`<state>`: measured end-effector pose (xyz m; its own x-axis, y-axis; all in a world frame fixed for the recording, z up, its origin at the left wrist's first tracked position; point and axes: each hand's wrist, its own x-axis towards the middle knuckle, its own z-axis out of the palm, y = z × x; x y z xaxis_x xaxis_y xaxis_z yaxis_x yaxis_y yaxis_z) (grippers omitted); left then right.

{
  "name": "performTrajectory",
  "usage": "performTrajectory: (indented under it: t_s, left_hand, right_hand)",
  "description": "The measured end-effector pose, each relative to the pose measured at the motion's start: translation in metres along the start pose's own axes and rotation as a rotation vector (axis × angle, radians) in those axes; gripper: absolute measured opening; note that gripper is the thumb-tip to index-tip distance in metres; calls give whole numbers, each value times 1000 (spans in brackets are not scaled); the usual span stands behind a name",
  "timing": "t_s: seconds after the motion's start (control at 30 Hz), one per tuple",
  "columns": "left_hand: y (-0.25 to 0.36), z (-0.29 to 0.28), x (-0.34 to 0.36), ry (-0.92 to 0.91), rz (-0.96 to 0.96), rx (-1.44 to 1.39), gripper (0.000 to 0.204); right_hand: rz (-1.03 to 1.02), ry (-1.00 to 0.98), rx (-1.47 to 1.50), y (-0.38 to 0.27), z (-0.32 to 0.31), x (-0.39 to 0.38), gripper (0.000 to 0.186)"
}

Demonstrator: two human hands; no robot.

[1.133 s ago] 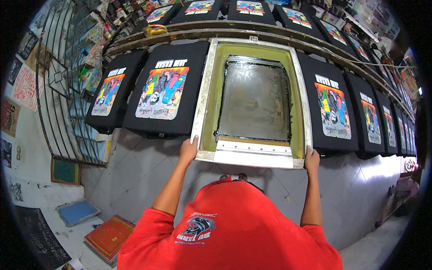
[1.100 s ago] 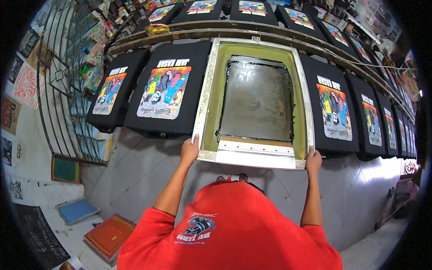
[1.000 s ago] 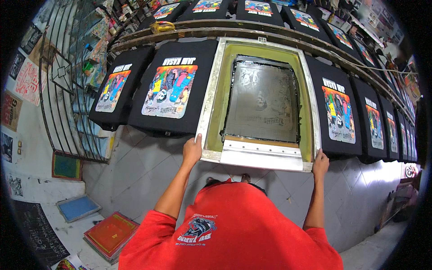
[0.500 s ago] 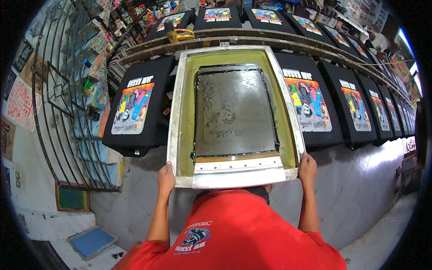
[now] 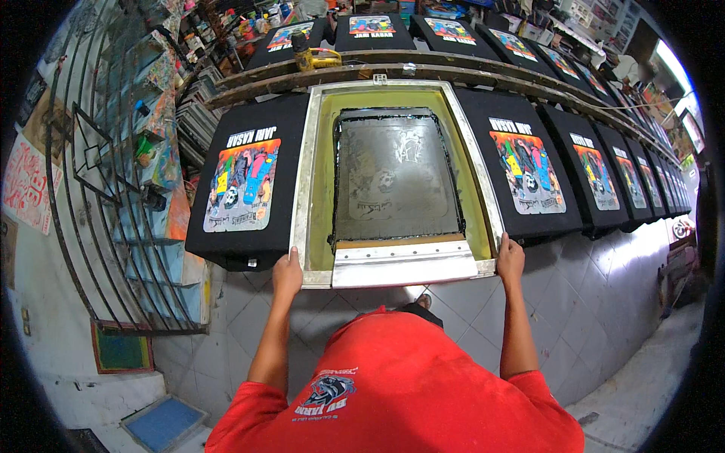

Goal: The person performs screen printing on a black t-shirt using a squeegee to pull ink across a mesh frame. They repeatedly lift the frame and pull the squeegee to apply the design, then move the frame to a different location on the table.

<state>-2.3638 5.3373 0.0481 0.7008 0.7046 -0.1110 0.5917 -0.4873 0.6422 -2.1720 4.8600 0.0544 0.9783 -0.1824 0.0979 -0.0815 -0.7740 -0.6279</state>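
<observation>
A silk-screen printing frame (image 5: 305, 166) with pale metal sides and yellow-green mesh stretches out in front of me. My left hand (image 5: 288, 273) is closed round its near left corner, and my right hand (image 5: 510, 259) grips the near right corner. Dark ink borders a grey rectangle in the mesh (image 5: 399, 174), where a faint ball and figures show. A wide squeegee (image 5: 405, 266) with a silvery holder lies across the frame's near end. Printed black T-shirts flank the frame: one at the left (image 5: 205, 185), one at the right (image 5: 565, 196). What lies under the screen is hidden.
Wooden rails (image 5: 483, 78) run behind the frame, with a yellow-handled tool (image 5: 321, 59) on them. More printed black shirts (image 5: 371, 47) line the far row and recede to the right. Bent metal bars (image 5: 121, 181) stand at the left, above the tiled floor (image 5: 559, 302).
In the picture, the frame's near end and both hands sit higher than before, farther from my body. Both hands keep their hold, and the squeegee still lies at the near end.
</observation>
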Motion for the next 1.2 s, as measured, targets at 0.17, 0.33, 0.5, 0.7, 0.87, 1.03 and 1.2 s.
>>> performTrajectory:
  t_s: [0.17,0.33,0.5,0.7,0.87,1.03,1.2]
  left_hand:
    - [-2,12,4,-14,-9,15,61]
    - [0,19,3,-22,-81,-4,60]
    - [-15,42,6,36,-92,53,59]
    - [-9,32,-4,68,7,42,46]
    - [42,2,-48,72,392,135,57]
    - [79,18,-78,-261,854,247,61]
    - [85,19,-56,-360,935,256,51]
  right_hand:
    - [48,-30,2,5,0,10,51]
    - [103,-78,-6,19,11,14,51]
    - [111,-21,67,24,32,6,50]
    - [3,18,6,24,26,1,43]
    - [-579,-201,-76,-29,-13,-49,60]
    - [-904,-455,-176,-51,-1,-66,68]
    - [-982,-440,-231,-52,5,-49,60]
